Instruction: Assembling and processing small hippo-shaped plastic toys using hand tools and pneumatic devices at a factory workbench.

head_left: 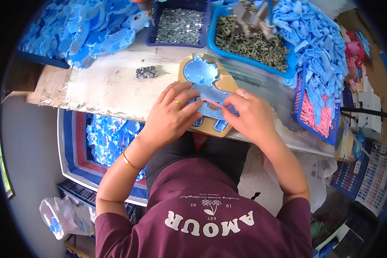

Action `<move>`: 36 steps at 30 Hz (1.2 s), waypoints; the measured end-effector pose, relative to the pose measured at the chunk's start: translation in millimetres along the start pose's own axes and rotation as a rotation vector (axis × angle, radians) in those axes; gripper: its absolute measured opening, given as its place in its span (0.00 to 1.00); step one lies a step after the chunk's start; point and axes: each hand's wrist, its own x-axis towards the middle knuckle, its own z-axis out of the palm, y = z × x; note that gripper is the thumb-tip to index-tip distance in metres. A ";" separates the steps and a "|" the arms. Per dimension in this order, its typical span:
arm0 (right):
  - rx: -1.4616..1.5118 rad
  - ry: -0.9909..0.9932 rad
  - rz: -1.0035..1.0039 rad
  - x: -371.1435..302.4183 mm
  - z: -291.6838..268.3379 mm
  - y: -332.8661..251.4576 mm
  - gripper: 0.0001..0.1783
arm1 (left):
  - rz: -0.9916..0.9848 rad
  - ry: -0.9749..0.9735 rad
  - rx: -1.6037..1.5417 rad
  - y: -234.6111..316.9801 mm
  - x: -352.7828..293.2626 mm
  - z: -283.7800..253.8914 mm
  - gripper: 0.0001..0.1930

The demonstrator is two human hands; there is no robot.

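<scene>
1. From the head view, a blue toy shell (204,84) lies flat in a tan holder (185,64) on the bench (107,86), right in front of the person.
2. The left hand (170,114) presses down on the shell's near end, fingers spread flat, not closed around anything.
3. The right hand (249,114) pinches a thin pink strip (211,102) and lays it across the shell.
4. The strip looks soft, bendy and very light. I think it is best held at its ends.
5. The shell looks stiff, light and smooth. It could slide, so pushing on its flat middle seems wise.
6. Nearby sit a small screw pile (146,72), a screw tray (179,26), and a basket (316,114) with more pink pieces.
</scene>
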 end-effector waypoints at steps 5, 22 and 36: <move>0.001 0.133 -0.049 -2.9 6.8 0.9 0.03 | -0.024 -0.014 0.025 0.7 1.5 2.7 0.14; 0.433 0.655 -0.474 138.0 -51.3 -61.7 0.28 | -0.015 0.069 0.010 -0.1 8.7 -10.9 0.16; 0.599 0.264 -0.183 200.1 -90.5 -88.5 0.18 | -0.513 -0.217 0.318 -116.7 116.9 -16.9 0.09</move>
